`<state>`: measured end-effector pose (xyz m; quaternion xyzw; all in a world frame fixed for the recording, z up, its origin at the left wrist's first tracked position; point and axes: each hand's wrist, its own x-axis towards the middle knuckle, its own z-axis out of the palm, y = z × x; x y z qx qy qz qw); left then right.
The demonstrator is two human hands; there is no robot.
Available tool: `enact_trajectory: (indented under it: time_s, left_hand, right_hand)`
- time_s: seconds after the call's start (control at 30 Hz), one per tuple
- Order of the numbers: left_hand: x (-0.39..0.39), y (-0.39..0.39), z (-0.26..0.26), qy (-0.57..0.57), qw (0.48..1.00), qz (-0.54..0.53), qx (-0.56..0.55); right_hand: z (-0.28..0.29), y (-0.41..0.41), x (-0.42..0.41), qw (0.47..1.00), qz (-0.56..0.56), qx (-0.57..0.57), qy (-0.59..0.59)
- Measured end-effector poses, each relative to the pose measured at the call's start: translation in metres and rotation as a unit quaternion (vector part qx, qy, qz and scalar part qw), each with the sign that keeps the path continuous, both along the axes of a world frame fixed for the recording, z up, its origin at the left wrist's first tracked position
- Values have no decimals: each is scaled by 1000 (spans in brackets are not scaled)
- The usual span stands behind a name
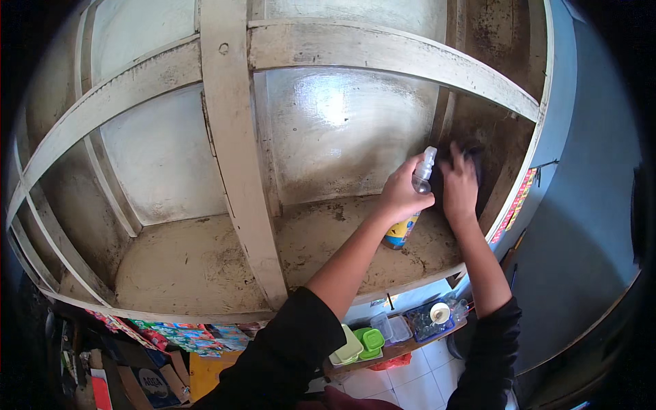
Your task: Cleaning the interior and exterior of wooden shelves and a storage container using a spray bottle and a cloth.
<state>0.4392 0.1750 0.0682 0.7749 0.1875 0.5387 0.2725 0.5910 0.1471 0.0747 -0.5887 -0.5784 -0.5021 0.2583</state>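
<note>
My left hand (407, 192) grips a clear spray bottle (402, 233) with a white spray head and a yellow and blue label, upright over the cabinet's bottom shelf. To its right, my right hand (460, 182) is raised at the dark inner side wall (499, 138) of the painted wooden cabinet. Its fingers are blurred, and a dark thing, perhaps a cloth, shows beside them; how it is held cannot be made out. Dark stains mark the shelf board (328, 236) and the lower part of the pale back panel (353, 133).
A wooden post (230, 128) and a crossbar (359, 46) frame the opening. Below the cabinet, green plastic containers (371, 342) and a blue tray (423, 335) stand on a narrow wooden bench. Hanging sachets (189, 335) and a cardboard box (148, 387) lie lower left.
</note>
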Motion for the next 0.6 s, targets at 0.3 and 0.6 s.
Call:
enact_trajectory:
  time_s: [0.3, 0.6]
  left_hand:
    - [0, -1, 0, -11, 998, -36, -45]
    - [20, -10, 1, -55, 994, -96, 13]
  right_hand:
    - [32, 84, 8, 991, 15, -51, 124]
    - [-117, 74, 65, 995, -27, -72, -58]
